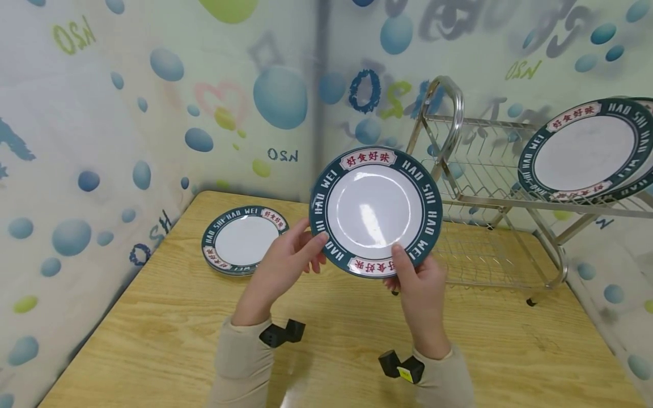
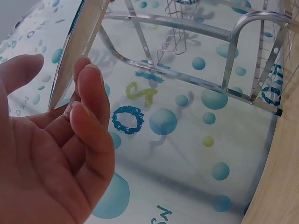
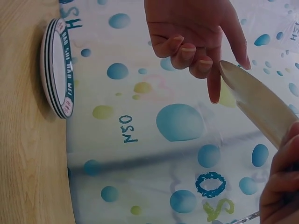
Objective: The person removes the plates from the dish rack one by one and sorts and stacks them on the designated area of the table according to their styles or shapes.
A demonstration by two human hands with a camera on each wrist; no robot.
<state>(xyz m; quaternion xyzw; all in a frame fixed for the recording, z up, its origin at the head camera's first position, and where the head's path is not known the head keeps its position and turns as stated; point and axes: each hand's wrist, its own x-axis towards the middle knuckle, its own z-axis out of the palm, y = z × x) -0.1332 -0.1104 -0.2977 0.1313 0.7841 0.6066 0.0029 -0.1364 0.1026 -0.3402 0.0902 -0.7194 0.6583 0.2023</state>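
A round white plate (image 1: 374,209) with a dark green lettered rim is held up, tilted, above the table. My right hand (image 1: 420,294) grips its lower right edge, thumb on the face and fingers behind; its fingers (image 3: 282,186) also show in the right wrist view. At the plate's left edge is my left hand (image 1: 288,260), its fingers loosely bent behind the rim. A gap shows between the left thumb (image 2: 25,70) and the plate in the left wrist view. A small stack of matching plates (image 1: 245,241) lies on the table, beyond the left hand.
A two-tier metal dish rack (image 1: 471,198) stands at the right of the wooden table (image 1: 168,317). More matching plates (image 1: 584,153) lean in its upper tier, at the far right. A bubble-patterned curtain (image 1: 214,102) hangs behind and along the sides.
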